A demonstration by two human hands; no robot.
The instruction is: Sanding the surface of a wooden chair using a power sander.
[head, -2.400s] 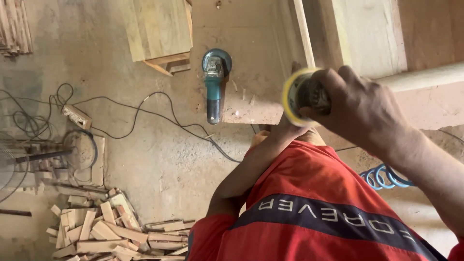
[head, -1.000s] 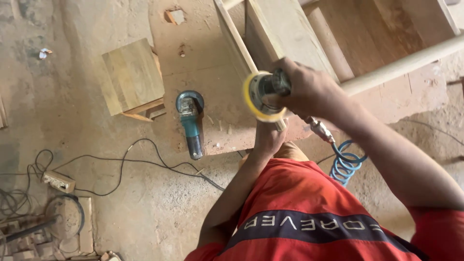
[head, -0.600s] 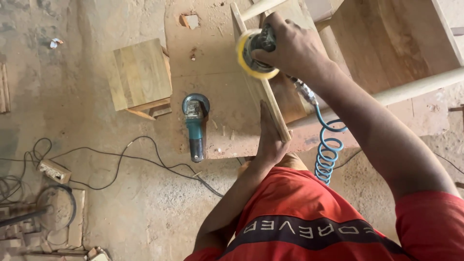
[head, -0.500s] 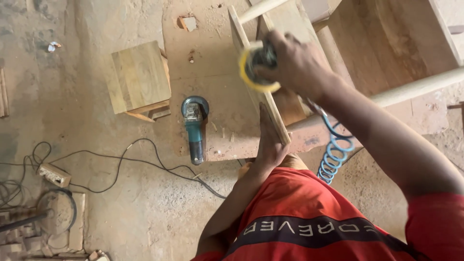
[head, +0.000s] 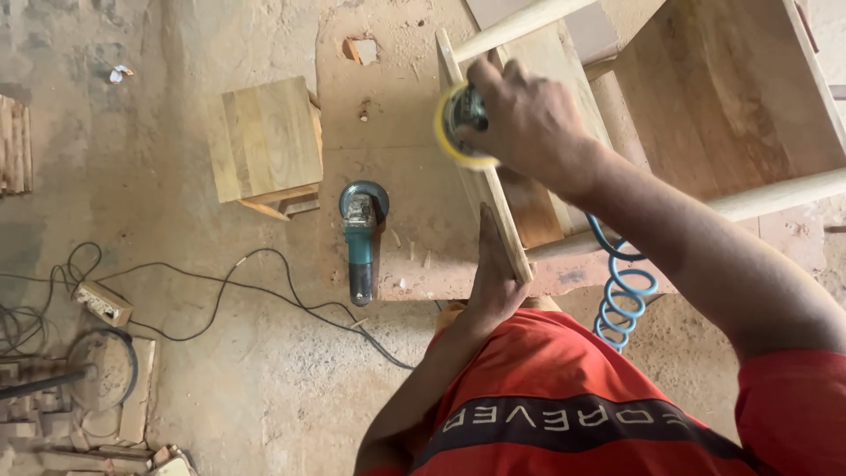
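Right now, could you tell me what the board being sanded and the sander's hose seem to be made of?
The board looks like pale, unfinished wood: visible grain, matte surface, sawdust around it. The coiled hose seems to be glossy blue plastic, judging by its springy coils. The sander in the right hand carries a yellow pad, probably foam.

Yellow-padded air sander (head: pixel 460 126) pressed on upright pale wood board's (head: pixel 487 201) top edge.
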